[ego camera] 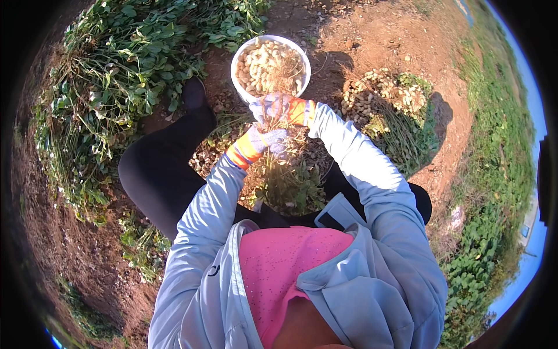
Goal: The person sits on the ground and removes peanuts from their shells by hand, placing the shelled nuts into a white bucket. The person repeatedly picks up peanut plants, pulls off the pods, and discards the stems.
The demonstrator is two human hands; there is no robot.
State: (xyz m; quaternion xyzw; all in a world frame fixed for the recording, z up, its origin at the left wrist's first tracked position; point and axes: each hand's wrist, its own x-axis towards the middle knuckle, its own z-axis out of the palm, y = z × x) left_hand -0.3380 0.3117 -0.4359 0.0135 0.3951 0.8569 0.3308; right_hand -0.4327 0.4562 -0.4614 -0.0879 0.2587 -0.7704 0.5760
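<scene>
My left hand [269, 141], in a light purple work glove with an orange cuff, grips a peanut plant [279, 176] by its stems near the roots. The leafy end of the plant hangs down between my legs. Just beyond it, my right hand [273, 108], in a matching glove, is closed around the thin brown roots at the near rim of a white bucket [239, 89]. Pale unshelled peanuts [257, 65] heap up inside the bucket, with a tuft of dry roots [285, 72] lying on them. The fingertips of my right hand are partly hidden.
A large pile of leafy peanut plants [130, 65] lies to the left, beside my bent leg [159, 161]. At the right sits a bundle of plants [401, 135] with peanuts [407, 98] attached. Bare reddish soil [418, 43] borders green growth [492, 174] farther right.
</scene>
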